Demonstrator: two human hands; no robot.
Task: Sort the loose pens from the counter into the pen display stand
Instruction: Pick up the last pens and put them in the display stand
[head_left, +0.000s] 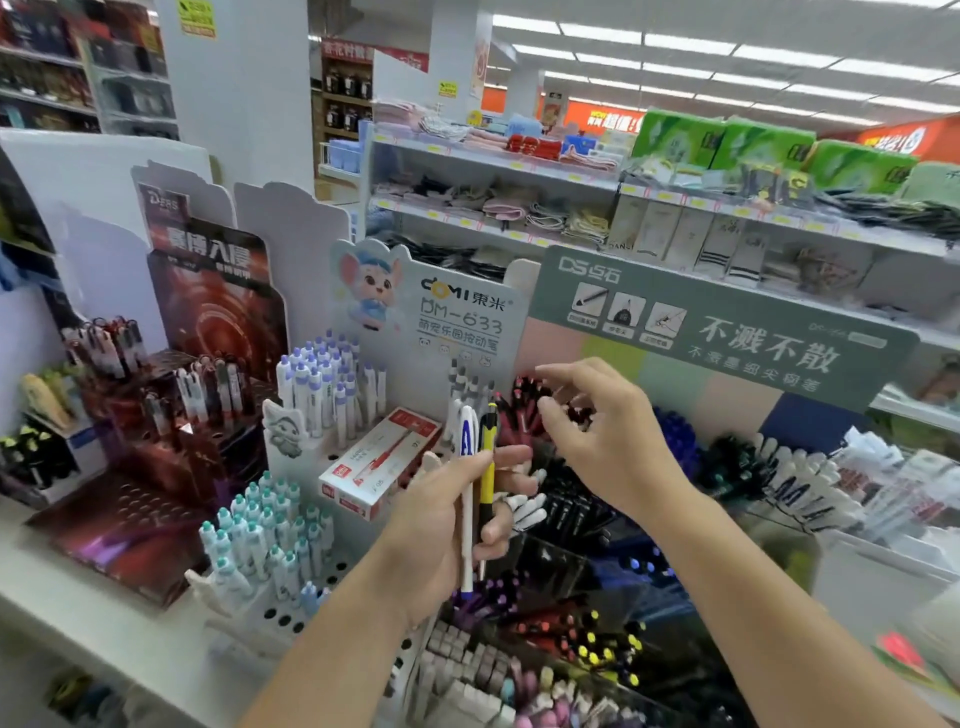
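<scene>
My left hand (452, 525) grips two upright pens in the middle of the view: a white pen with a blue clip (467, 499) and a yellow and black pen (487, 467). My right hand (602, 436) hovers just right of them with loosely spread fingers, holding nothing, above the red and black pens (524, 410) at the back of the green-headed tiered pen stand (717, 332). Lower tiers of that stand hold black, blue and yellow-tipped pens (608, 649).
A white DM-633 stand (467, 322) to the left carries purple-capped pens (322, 384), teal-capped pens (265, 525) and a red and white pen box (379, 462). A dark red stand (171, 415) sits farther left. Store shelves (519, 166) with folded goods rise behind.
</scene>
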